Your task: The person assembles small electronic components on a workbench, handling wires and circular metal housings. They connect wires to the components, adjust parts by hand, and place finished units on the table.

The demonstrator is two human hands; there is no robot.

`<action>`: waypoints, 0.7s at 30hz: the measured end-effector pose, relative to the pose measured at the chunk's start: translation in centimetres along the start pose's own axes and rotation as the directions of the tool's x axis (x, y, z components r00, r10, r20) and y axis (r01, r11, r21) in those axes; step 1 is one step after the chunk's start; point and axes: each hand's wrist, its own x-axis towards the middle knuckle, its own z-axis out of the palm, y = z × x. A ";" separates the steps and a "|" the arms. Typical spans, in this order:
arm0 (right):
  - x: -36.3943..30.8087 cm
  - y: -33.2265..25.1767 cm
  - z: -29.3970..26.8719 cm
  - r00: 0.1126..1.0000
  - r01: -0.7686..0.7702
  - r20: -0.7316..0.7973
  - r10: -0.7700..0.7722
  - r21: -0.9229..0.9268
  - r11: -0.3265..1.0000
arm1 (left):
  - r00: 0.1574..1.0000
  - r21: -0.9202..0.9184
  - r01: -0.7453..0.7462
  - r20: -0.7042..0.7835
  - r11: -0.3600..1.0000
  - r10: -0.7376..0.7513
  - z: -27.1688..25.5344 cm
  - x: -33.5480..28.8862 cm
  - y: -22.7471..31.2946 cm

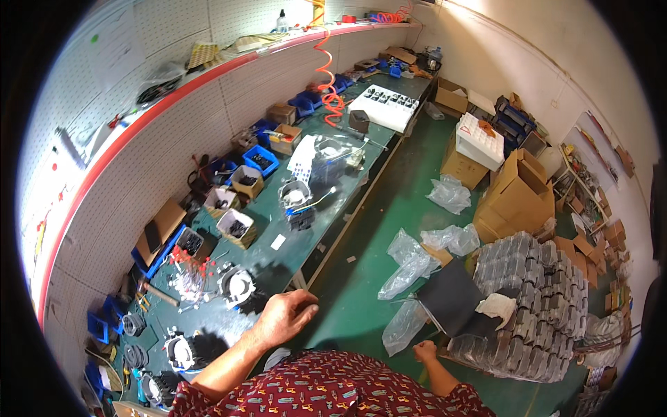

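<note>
My left hand [286, 317] hangs over the front edge of the green workbench [272, 258], fingers loosely bent, thumb a little apart, nothing seen in it. Nearest to it on the bench is a round white-and-black housing [237, 286] with wires. My right hand [424, 351] is low at my side, fingers curled in, with no object showing in it. Beside it lies a clear plastic bag [404, 326] on the floor, close to a black seat-like panel [450, 295]. Another similar housing [182, 352] sits to the left of my left forearm.
Along the bench stand blue bins [260, 161], small boxes of parts [237, 228], a hammer [160, 294] and a white foam tray [384, 107]. An orange coiled hose [326, 76] hangs above. To the right are stacked grey metal parts [535, 299] and a cardboard box [513, 198].
</note>
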 end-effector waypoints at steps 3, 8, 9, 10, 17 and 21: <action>3.7 0.0 1.0 0.999 -0.025 0.034 0.022 0.074 0.997 | 0.991 0.035 -0.088 0.101 0.996 0.084 1.0 6.8 1.1; 7.9 -9.9 2.9 0.929 0.071 0.357 -0.101 0.096 0.993 | 0.978 0.069 -0.170 0.136 0.983 0.160 0.4 16.5 0.9; 8.5 -11.2 2.4 0.923 0.042 0.370 -0.111 0.189 0.981 | 0.969 0.092 -0.212 0.148 0.973 0.197 0.4 19.0 0.6; 9.4 -12.6 1.6 0.926 0.031 0.359 -0.116 0.235 0.971 | 0.960 0.112 -0.249 0.161 0.962 0.229 0.4 21.9 0.6; 15.0 -16.2 -8.3 0.964 -0.002 0.263 -0.043 0.167 0.986 | 0.899 0.085 -0.388 0.255 0.918 0.357 2.6 40.4 -0.3; 18.5 -15.8 -13.3 0.972 -0.127 0.215 0.091 0.160 0.979 | 0.856 0.116 -0.410 0.390 0.905 0.338 3.7 48.7 -0.2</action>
